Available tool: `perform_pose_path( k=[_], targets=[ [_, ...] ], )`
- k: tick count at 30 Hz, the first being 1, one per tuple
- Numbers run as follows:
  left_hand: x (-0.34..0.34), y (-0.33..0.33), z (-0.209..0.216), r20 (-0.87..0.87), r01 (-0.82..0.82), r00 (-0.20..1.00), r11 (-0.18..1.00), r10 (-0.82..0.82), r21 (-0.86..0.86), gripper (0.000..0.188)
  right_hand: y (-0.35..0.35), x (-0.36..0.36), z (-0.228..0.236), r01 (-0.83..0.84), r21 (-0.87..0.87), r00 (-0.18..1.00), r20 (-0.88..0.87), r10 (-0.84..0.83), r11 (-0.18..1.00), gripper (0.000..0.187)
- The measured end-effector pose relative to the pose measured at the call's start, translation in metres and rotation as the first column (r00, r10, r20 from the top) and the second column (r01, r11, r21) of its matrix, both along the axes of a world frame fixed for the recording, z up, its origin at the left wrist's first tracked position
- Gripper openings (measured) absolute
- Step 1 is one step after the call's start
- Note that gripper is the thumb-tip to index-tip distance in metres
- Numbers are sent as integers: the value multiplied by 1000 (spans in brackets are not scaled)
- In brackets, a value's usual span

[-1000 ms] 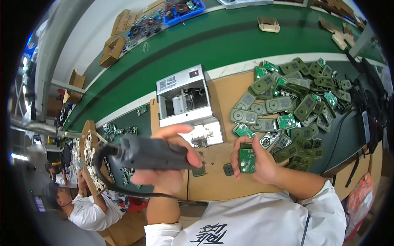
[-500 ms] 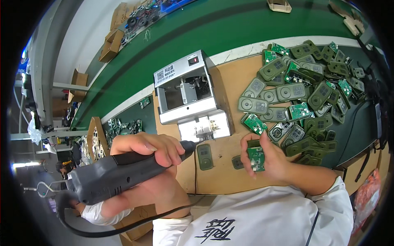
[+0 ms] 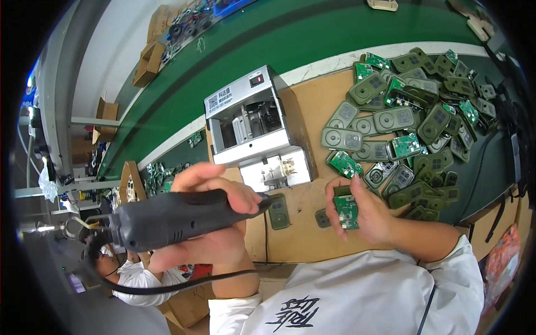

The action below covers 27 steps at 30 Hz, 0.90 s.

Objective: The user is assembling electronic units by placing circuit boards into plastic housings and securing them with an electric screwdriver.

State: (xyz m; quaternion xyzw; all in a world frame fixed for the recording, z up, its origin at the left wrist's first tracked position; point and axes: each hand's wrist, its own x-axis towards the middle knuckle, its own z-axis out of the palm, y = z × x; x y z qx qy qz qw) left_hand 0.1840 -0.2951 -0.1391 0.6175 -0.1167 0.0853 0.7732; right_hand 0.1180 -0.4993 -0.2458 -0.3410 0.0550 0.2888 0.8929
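- Holds one dark grey power tool [image 3: 167, 220] in the left hand [image 3: 216, 245], with fingers and thumb wrapped about its body and the tip toward the right, by the left edge of one long green casing [image 3: 278, 213]; cannot tell whether touching.
- Trails one black cable [image 3: 190, 286] from the tool's left end, looping near, then right across the left forearm.
- Grasps one green circuit board [image 3: 347, 211] between thumb and fingers of the right hand [image 3: 373, 215], with one dark green part [image 3: 341, 191] showing at the board's far edge.
- Includes two casings on one brown cardboard sheet [image 3: 296, 240]: the long one and one small dark casing [image 3: 322, 218], just left of the right hand.
- Includes one silver machine [image 3: 251, 139] beyond the tool, open-fronted, with one red switch on top.
- Includes one heap of green casings [image 3: 393, 119] at the right, too overlapped to count, with at least six green boards among them.
- Includes, farther out, one blue tray [image 3: 231, 5] and one beige tray [image 3: 383, 4]; at near left, one co-worker [image 3: 145, 287] in white; at near right, one orange-red bag [image 3: 498, 268].
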Motion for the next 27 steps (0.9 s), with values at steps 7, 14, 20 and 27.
perform_pose_path(
  k=[7, 14, 20, 27],
  targets=[
    [-32, -14, 33, 141, 197, 972, 978, -187, -67, 66, 2, -1, 0, -28, 7, 999, -40, 28, 1000, 59],
    [-41, -22, 27, 179, 481, 864, 876, -471, -20, 28, -1, -4, -4, -62, 1, 997, 50, 62, 998, 58],
    [-41, -42, 19, 162, 419, 895, 908, -415, 12, 41, 2, -7, -2, -66, 21, 997, 53, 64, 998, 58],
    [-39, -29, 16, 155, 592, 799, 805, -581, -38, 24, 5, -12, 6, 2, 32, 1000, -4, -2, 999, 57]
  ],
)
